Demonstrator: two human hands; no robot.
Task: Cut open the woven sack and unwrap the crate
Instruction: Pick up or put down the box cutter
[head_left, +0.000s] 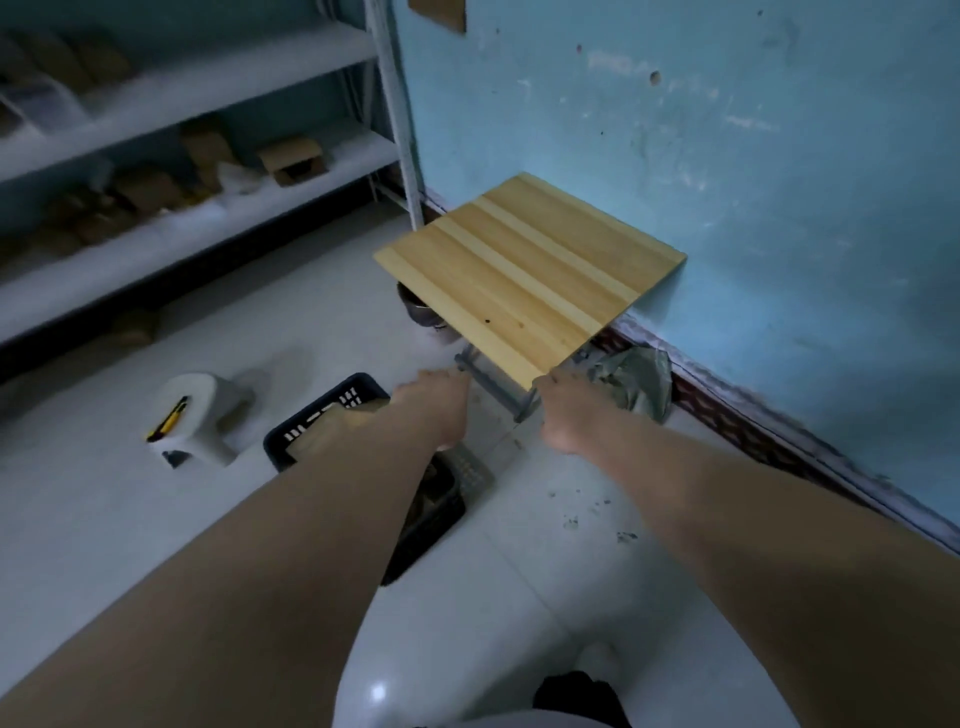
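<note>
A dark slotted plastic crate (324, 418) stands on the white floor, partly hidden under my left forearm. Something brown lies inside it. A crumpled greenish sack (636, 382) lies against the wall at the right. On a white stool (208, 415) at the left lies a yellow utility knife (167, 419). My left hand (439, 402) reaches to the grey frame bar under the near edge of a small wooden table (524, 270). My right hand (563, 410) grips that table's near corner. The fingertips of both hands are hidden beneath the tabletop.
White shelves (197, 156) with cardboard boxes run along the left. A blue wall (727, 182) closes the right side, with the table against it. A metal bowl (415, 306) sits under the table. Small debris (597, 525) dots the floor.
</note>
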